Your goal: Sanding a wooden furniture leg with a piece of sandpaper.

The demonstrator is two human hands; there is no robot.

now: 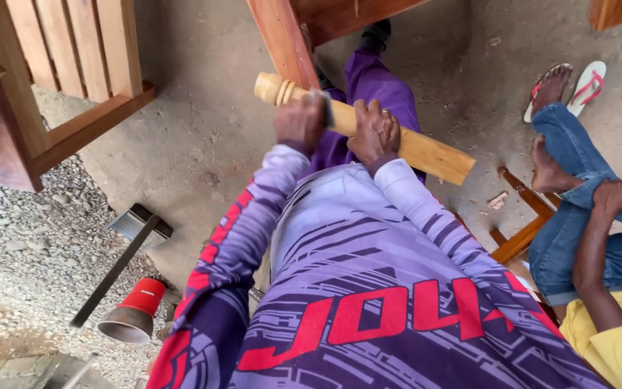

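Note:
I hold a light wooden furniture leg (426, 153) across my lap; it has a turned round end at the upper left and a square-cut end at the lower right. My left hand (301, 121) is closed around it just below the turned end, with a small grey sheet pressed between palm and wood. My right hand (376, 133) grips the leg's middle part. Both arms wear purple patterned sleeves, and my purple trouser leg (379, 90) stretches out beyond the leg.
A reddish wooden frame post (282, 39) stands right behind the leg. A slatted wooden piece (73, 65) is at upper left. A hammer (127, 248) and a red-and-metal cone (134, 313) lie on gravel. Another person in jeans (584, 209) sits at right, flip-flops (584, 86) nearby.

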